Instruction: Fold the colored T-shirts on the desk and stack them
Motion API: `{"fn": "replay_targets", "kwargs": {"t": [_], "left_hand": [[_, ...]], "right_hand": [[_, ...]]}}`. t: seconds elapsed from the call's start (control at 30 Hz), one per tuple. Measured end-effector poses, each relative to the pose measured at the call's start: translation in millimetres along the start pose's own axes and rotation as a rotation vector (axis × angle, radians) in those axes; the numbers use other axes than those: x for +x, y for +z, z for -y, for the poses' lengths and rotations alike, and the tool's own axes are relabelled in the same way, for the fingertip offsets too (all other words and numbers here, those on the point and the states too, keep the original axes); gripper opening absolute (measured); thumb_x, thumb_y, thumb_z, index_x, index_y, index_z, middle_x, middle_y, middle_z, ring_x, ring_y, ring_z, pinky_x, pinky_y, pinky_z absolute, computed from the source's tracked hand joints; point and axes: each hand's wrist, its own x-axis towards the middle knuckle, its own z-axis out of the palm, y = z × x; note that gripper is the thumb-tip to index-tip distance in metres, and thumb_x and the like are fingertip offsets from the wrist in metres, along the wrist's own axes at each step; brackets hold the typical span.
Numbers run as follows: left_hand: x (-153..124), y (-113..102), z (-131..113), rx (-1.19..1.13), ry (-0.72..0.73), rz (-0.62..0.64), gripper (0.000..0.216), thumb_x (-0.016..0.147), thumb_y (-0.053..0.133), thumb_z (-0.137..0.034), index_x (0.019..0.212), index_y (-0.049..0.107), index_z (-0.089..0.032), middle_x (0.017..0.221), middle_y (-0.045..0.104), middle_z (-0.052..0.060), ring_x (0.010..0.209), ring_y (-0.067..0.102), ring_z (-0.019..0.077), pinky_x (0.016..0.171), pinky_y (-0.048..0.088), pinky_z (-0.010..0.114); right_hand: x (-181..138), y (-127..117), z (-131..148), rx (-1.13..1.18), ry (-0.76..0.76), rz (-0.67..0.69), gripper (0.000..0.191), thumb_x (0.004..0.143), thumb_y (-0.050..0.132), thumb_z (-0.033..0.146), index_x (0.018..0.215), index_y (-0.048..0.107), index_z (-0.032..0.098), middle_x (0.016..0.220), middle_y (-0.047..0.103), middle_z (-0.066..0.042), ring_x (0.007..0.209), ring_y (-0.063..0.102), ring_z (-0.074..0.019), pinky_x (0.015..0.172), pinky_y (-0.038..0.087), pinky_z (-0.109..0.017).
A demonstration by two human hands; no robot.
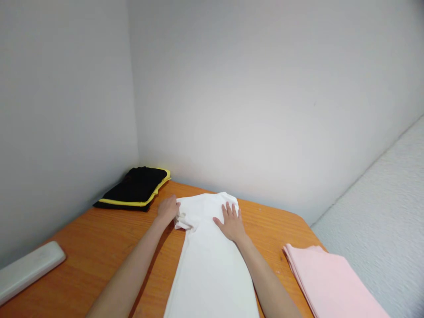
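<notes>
A white garment (208, 260) lies lengthwise on the orange wooden table (99, 247), folded into a long strip. My left hand (168, 209) is closed on the garment's far left edge, where the cloth bunches up. My right hand (232, 221) lies flat and open on the garment's far end, fingers spread and pointing away from me. Both forearms reach forward on either side of the strip.
A folded black and yellow garment pile (137, 187) sits in the far left corner against the walls. A folded pink cloth (331, 282) lies at the right edge of the table. A white flat object (26, 269) lies at the left. Grey walls enclose the table.
</notes>
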Motion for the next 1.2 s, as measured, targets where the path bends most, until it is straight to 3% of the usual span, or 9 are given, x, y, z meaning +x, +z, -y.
{"fn": "replay_targets", "kwargs": {"t": [0.3, 0.47, 0.57, 0.73, 0.9, 0.97, 1.03, 1.13, 1.2], "left_hand": [[10, -1, 6, 0.003, 0.007, 0.055, 0.028, 0.094, 0.040, -0.027, 0.105, 0.061, -0.012, 0.107, 0.070, 0.016, 0.100, 0.066, 0.0253, 0.071, 0.045, 0.029], [5, -3, 3, 0.010, 0.015, 0.021, 0.028, 0.095, 0.039, -0.029, 0.103, 0.062, -0.013, 0.103, 0.071, 0.014, 0.098, 0.067, 0.0249, 0.073, 0.046, 0.029], [4, -4, 2, 0.019, 0.020, 0.004, 0.028, 0.095, 0.039, -0.028, 0.103, 0.062, -0.014, 0.102, 0.071, 0.014, 0.097, 0.067, 0.0246, 0.073, 0.046, 0.029], [4, -2, 3, 0.039, 0.033, -0.024, 0.029, 0.095, 0.037, -0.025, 0.104, 0.062, -0.014, 0.097, 0.072, 0.014, 0.093, 0.068, 0.0249, 0.071, 0.047, 0.029], [-3, -17, -11, 0.063, 0.060, -0.124, 0.030, 0.093, 0.039, -0.023, 0.112, 0.059, -0.010, 0.109, 0.067, 0.019, 0.105, 0.062, 0.0297, 0.086, 0.046, 0.037], [-10, -29, -32, 0.002, 0.156, -0.233, 0.032, 0.093, 0.038, -0.022, 0.116, 0.057, -0.011, 0.118, 0.064, 0.017, 0.113, 0.057, 0.0287, 0.096, 0.042, 0.038], [-21, -37, -60, -0.132, 0.353, -0.277, 0.034, 0.096, 0.033, -0.023, 0.118, 0.056, -0.013, 0.120, 0.063, 0.013, 0.115, 0.056, 0.0236, 0.100, 0.039, 0.034], [-43, -30, -101, -0.244, 0.668, -0.120, 0.040, 0.100, 0.025, -0.028, 0.119, 0.058, -0.016, 0.120, 0.065, 0.009, 0.114, 0.057, 0.0182, 0.102, 0.039, 0.030], [-57, -14, -114, -0.205, 0.774, -0.003, 0.043, 0.101, 0.024, -0.032, 0.123, 0.057, -0.016, 0.127, 0.062, 0.010, 0.120, 0.054, 0.0187, 0.104, 0.037, 0.031]], "right_hand": [[-5, -13, 4, 0.011, 0.012, -0.003, 0.092, 0.089, 0.017, 0.077, 0.153, 0.020, 0.011, 0.159, 0.003, -0.010, 0.144, -0.008, -0.0319, 0.115, -0.007, -0.050], [-17, -25, 31, 0.054, -0.111, -0.063, 0.097, 0.088, 0.016, 0.077, 0.152, 0.015, 0.003, 0.157, -0.003, -0.013, 0.144, -0.011, -0.0300, 0.116, -0.007, -0.046], [-26, -22, 49, 0.104, -0.199, -0.033, 0.096, 0.088, 0.018, 0.077, 0.153, 0.015, 0.006, 0.158, -0.002, -0.011, 0.144, -0.010, -0.0302, 0.117, -0.004, -0.047], [-30, -13, 56, 0.163, -0.197, 0.032, 0.093, 0.089, 0.017, 0.076, 0.153, 0.017, 0.009, 0.158, 0.002, -0.010, 0.145, -0.006, -0.0301, 0.117, -0.001, -0.049], [-24, -13, 50, 0.262, -0.233, -0.004, 0.089, 0.092, 0.020, 0.073, 0.152, 0.020, 0.007, 0.158, 0.006, -0.013, 0.145, -0.001, -0.0289, 0.118, 0.002, -0.047], [-22, -18, 43, 0.356, -0.277, -0.008, 0.081, 0.096, 0.019, 0.066, 0.152, 0.019, 0.007, 0.158, 0.010, -0.013, 0.146, 0.004, -0.0255, 0.118, 0.007, -0.044], [-25, -27, 31, 0.430, -0.320, -0.022, 0.072, 0.100, 0.017, 0.058, 0.152, 0.020, 0.008, 0.157, 0.013, -0.012, 0.145, 0.008, -0.0218, 0.118, 0.011, -0.041], [-41, -42, 7, 0.414, -0.372, -0.046, 0.066, 0.101, 0.023, 0.052, 0.150, 0.027, 0.009, 0.156, 0.021, -0.013, 0.145, 0.013, -0.0206, 0.118, 0.011, -0.040], [-59, -48, -7, 0.359, -0.415, -0.015, 0.062, 0.100, 0.031, 0.049, 0.149, 0.031, 0.012, 0.155, 0.024, -0.011, 0.144, 0.016, -0.0212, 0.118, 0.011, -0.039]]}}
